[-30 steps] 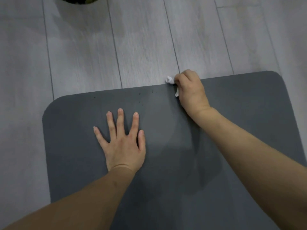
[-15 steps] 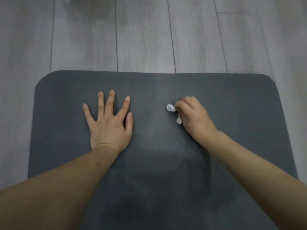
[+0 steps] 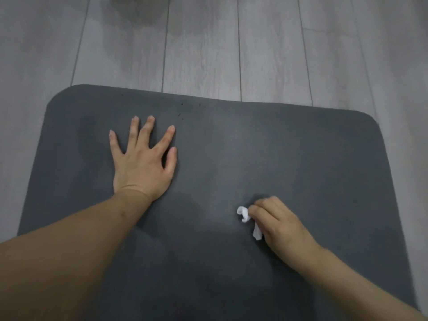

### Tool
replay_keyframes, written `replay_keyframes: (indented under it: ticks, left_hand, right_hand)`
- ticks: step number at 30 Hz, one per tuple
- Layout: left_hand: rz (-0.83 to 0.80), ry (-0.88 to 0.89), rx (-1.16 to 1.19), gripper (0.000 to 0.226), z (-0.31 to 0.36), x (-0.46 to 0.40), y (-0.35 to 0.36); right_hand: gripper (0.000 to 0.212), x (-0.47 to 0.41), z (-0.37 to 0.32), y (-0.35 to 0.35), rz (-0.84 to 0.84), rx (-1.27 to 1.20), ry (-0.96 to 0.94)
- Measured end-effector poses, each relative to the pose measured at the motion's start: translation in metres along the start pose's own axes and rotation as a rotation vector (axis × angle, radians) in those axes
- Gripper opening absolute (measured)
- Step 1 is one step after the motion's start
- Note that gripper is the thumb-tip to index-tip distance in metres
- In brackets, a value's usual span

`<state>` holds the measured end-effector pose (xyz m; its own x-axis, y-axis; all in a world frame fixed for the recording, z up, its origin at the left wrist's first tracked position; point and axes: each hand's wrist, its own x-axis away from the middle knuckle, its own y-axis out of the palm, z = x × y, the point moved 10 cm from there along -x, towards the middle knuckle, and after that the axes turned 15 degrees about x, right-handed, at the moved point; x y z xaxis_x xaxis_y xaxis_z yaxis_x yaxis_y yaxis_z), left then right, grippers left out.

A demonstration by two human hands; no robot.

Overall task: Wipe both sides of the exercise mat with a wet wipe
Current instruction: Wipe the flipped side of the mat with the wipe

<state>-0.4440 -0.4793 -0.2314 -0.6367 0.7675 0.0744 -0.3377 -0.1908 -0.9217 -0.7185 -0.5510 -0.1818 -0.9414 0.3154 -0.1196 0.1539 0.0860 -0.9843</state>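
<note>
pressing flat with spread fingers, left hand [image 3: 143, 165] rests on mat [image 3: 301, 158]; right hand [image 3: 280, 223] grips crumpled wipe [image 3: 243, 213], bare mat beyond it up to the far edge.

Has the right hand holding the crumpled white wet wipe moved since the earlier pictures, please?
Yes. The right hand, gripping the crumpled white wet wipe, has drawn back from the far edge of the dark grey exercise mat towards the person.

Grey plank floor [image 3: 208, 54]; dark exercise mat [image 3: 301, 158] flat on it, seemingly.
</note>
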Motion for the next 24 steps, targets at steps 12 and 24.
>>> replay_keyframes:
  ticks: [12, 24]
  left_hand:
    - [0.023, 0.159, 0.021, 0.05, 0.011, -0.001, -0.003]
    - [-0.01, 0.021, 0.328, 0.046, 0.129, 0.012, 0.034]
  right_hand:
    - [0.013, -0.126, 0.099, 0.005, 0.204, 0.022, 0.434]
    - [0.012, -0.006, 0.033, -0.004, 0.066, 0.017, 0.141]
